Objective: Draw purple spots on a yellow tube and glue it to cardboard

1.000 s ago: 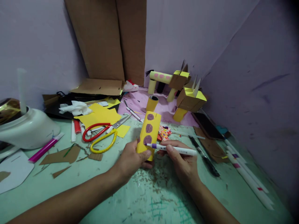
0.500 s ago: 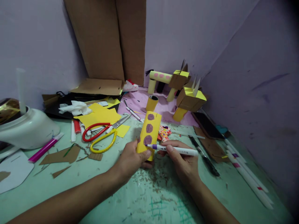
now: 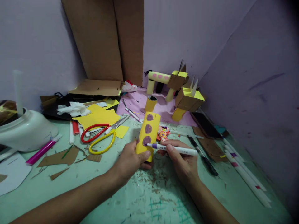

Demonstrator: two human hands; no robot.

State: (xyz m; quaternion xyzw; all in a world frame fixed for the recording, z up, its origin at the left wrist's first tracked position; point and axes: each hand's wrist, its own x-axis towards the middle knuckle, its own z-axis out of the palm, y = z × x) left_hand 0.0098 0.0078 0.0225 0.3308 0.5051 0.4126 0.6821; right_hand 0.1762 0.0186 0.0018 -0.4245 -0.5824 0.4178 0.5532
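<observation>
The yellow paper tube (image 3: 148,134) with three purple spots stands tilted on your pale green table (image 3: 149,199), near its middle, amid cardboard scraps, red and yellow scissors (image 3: 99,137) and yellow paper sheets (image 3: 98,114). Lilac walls meet in the corner behind, where cardboard panels (image 3: 105,40) lean. Your left hand (image 3: 130,160) is closed around the tube's lower end. Your right hand (image 3: 182,161) pinches a purple-tipped marker (image 3: 173,149), its tip touching the lowest spot.
</observation>
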